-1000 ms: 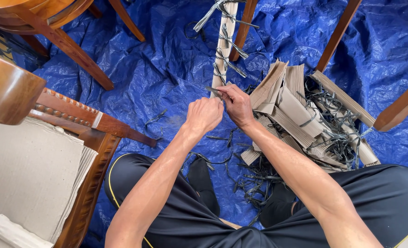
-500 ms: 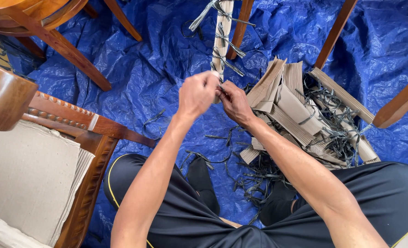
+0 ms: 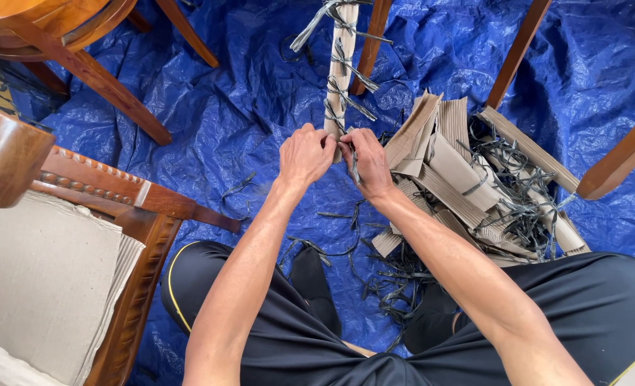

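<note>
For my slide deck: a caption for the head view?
Both hands grip a strap-tied cardboard-wrapped leg above blue tarp.

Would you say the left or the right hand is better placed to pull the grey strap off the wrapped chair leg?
Probably the right hand: its fingers pinch a grey strap hanging beside the cardboard-wrapped leg. The left hand grips the wrapping's lower end, seemingly steadying it.

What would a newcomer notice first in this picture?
First, the two hands, left hand and right hand, meeting at the centre on a cardboard-wrapped post tied with dark strips. Then the heap of torn cardboard to the right, on the blue tarpaulin covering the floor.
</note>
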